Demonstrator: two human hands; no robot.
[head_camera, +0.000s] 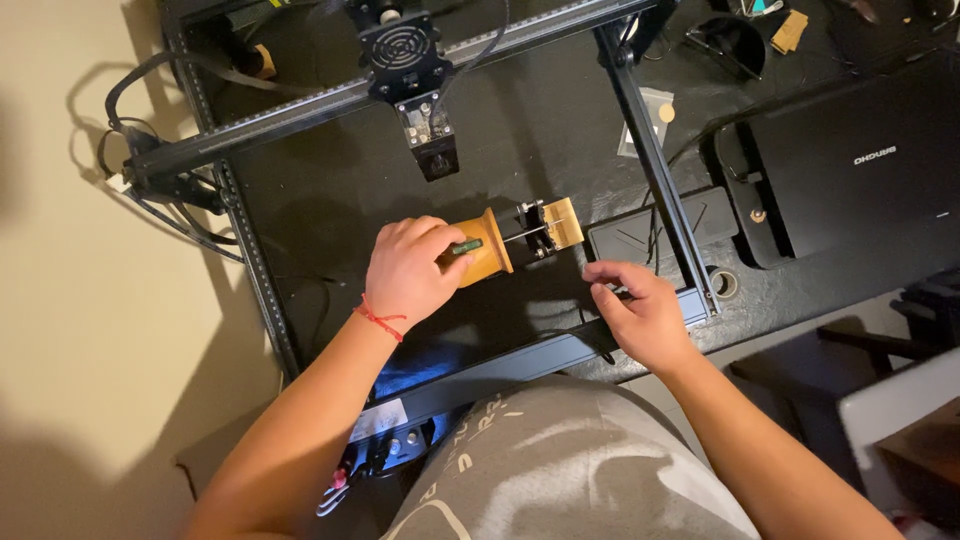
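My left hand (408, 270) grips a tan wooden cylinder (485, 250) lying on its side on the black work bed (320, 210). A small green piece sits on the cylinder by my fingers. The cylinder's right end meets a small black fixture with a metal rod and a tan wooden plate (560, 225). My right hand (642, 315) hovers just right of that fixture over the front rail, fingers loosely curled, holding nothing I can see. A red string bracelet circles my left wrist.
A black gantry frame surrounds the bed, with a tool head and fan (405, 60) on its crossbar above the cylinder. A flat black box (850, 170) lies at right. Cables (130, 130) hang off the table's left edge. A small control unit (655, 230) sits beside the right rail.
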